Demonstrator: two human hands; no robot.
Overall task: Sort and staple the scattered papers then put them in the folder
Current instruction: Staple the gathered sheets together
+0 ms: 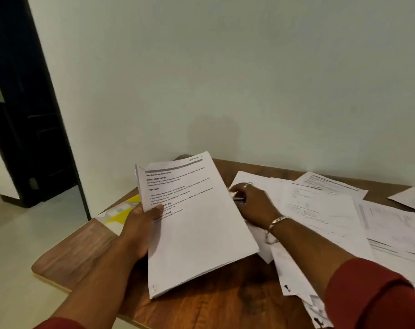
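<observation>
My left hand [140, 224] grips a stack of printed white papers [194, 233] by its left edge and holds it tilted above the wooden table [83, 252]. My right hand [254, 205] lies palm down on the scattered papers [332, 217] just right of the stack, its fingers closed around a small silvery object that may be a pen or a stapler; the stack's edge hides part of it. A yellow and clear folder [121, 212] lies flat at the table's far left, partly behind my left hand.
Loose sheets cover the right half of the table, and some overhang its front edge [303, 295]. One separate sheet [410, 198] lies at the far right. A pale wall rises behind the table, and a dark doorway [24, 138] opens at the left.
</observation>
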